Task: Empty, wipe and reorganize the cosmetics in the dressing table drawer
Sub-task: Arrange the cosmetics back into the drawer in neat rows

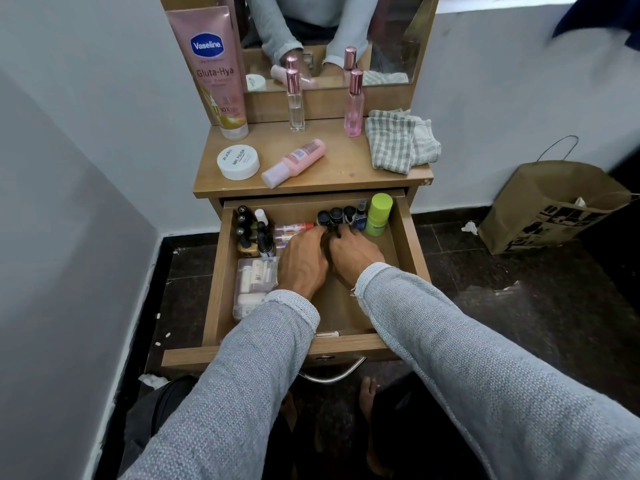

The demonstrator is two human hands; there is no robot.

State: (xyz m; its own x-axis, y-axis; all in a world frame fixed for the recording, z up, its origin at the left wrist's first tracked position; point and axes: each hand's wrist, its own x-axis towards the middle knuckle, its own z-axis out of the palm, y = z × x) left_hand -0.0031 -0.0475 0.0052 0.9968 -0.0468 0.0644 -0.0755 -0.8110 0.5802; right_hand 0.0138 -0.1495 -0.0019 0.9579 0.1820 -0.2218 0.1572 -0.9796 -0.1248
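Note:
The wooden drawer (408, 244) of the dressing table stands pulled out. Both my hands are inside it, side by side. My left hand (303, 259) and my right hand (353, 252) reach to a row of three small black-capped bottles (336, 216) at the back, fingertips curled onto their lower parts. A green bottle (379, 214) and a small blue spray bottle (360, 218) stand right of them. Nail polish bottles (249, 233) cluster at the back left, red-and-white tubes (294, 226) lie beside them, and a clear pouch of small tubes (254, 285) fills the front left.
On the tabletop (339, 174) stand a pink Vaseline tube (214, 74), a clear perfume bottle (296, 102) and a pink one (354, 105). A white jar (238, 162), a lying pink bottle (294, 162) and a checked cloth (398, 140) are there too. A paper bag (554, 209) sits on the floor.

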